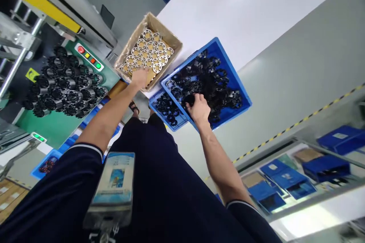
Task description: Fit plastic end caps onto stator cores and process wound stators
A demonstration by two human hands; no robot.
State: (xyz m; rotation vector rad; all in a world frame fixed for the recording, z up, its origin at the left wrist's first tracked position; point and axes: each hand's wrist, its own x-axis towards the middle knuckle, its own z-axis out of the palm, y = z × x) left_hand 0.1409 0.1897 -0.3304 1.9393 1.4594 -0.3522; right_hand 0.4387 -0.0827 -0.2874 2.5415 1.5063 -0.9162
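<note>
My left hand [139,77] reaches over the near edge of a cardboard box [174,42] lined with clear plastic. Its fingers are bent down at the nearest of the silver metal rings [154,55], which lie in rows on brown card; what they grip is hidden. My right hand [200,109] is inside a large blue bin [236,79] heaped with black ring-shaped parts [221,79]. Thumb and fingers are curled around one black part [190,100], mostly covered by the hand.
A second blue bin [174,124] with black parts sits partly under the large one. On the left, stacked black-and-silver cylindrical parts [68,83] stand on a green machine table [38,124], beside a button panel [89,57]. The white table [222,3] extends beyond the bins. Shelved blue bins [288,178] stand right.
</note>
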